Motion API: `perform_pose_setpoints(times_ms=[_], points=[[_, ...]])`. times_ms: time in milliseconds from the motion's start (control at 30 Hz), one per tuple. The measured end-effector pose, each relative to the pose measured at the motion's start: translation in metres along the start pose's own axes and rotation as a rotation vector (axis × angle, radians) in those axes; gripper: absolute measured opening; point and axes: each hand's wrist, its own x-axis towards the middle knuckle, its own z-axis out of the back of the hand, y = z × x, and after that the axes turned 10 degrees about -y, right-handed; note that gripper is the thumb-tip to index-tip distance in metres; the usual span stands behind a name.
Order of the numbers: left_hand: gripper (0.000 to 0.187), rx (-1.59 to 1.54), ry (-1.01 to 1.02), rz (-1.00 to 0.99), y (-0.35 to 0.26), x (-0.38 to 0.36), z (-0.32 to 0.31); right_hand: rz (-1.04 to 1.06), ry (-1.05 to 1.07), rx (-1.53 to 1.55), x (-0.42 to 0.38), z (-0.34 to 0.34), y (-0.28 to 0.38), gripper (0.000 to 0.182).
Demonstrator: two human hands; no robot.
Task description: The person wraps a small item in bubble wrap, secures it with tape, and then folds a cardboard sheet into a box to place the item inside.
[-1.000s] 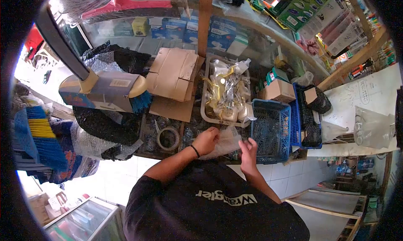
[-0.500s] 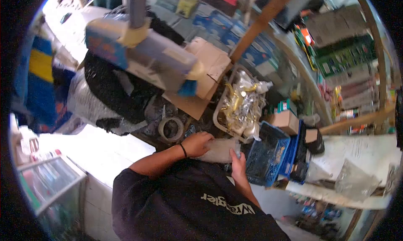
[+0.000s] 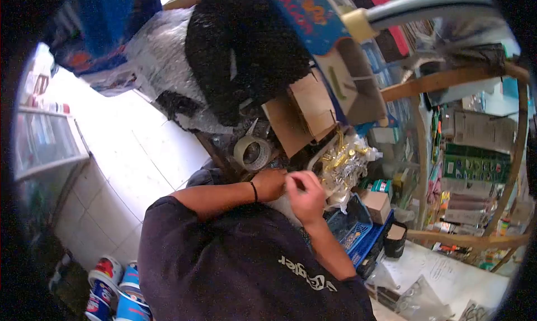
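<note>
At far left, a glass-fronted display cabinet [image 3: 42, 139] stands beside the white tiled floor [image 3: 128, 153]; stacked red-white-blue tins [image 3: 114, 293] sit at the bottom edge. Further right, on the cluttered counter: a black mesh bundle [image 3: 246, 47] over silvery bubble wrap [image 3: 162, 52], then a roll of brown packing tape [image 3: 253, 152] lying flat, just beside flattened brown cardboard sheets [image 3: 305, 111]. Above them hangs a broom head in a blue printed sleeve [image 3: 307, 13].

Centre: the person's left hand [image 3: 269, 184], black band at the wrist, and right hand [image 3: 306, 195] are close together, touching or nearly so, directly below the tape roll. Right-hand fingers [image 3: 296, 181] are curled in, thumb and forefinger pinched. Left-hand fingers are bent around something pale, likely a clear plastic bag [image 3: 285, 206]; only a sliver of it shows under the hands, so the exact grip cannot be told.

Right of the hands: a grey tray of bagged gold and silver fittings [image 3: 341, 161], then a small cardboard box [image 3: 377, 204], a blue plastic basket [image 3: 352, 231] below it, and shelves of boxed goods [image 3: 475, 170] at far right.
</note>
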Motion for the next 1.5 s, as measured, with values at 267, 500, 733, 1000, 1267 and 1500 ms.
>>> perform_pose_setpoints(times_ms=[267, 500, 733, 1000, 1267, 1500], points=[[0.027, 0.082, -0.106, -0.112, 0.013, -0.01, -0.016, 0.049, 0.736, -0.576, 0.044, -0.102, 0.011, 0.045], [0.031, 0.266, -0.16, -0.123, 0.04, -0.009, -0.048, -0.128, 0.44, -0.11, 0.046, -0.081, -0.028, 0.037], [0.025, 0.365, 0.038, 0.144, -0.023, -0.004, -0.001, -0.42, 0.122, 0.522, 0.014, 0.043, -0.001, 0.02], [0.021, -0.011, -0.376, 0.137, -0.111, -0.008, 0.037, -0.313, 0.036, 0.785, -0.097, 0.119, -0.019, 0.027], [0.033, 0.03, 0.106, -0.054, -0.181, -0.083, -0.029, -0.473, 0.195, 0.914, -0.226, 0.099, -0.05, 0.026], [0.019, -0.232, 0.064, 0.541, -0.176, -0.158, -0.075, -0.558, 0.262, 1.218, -0.3, 0.066, -0.062, 0.021]])
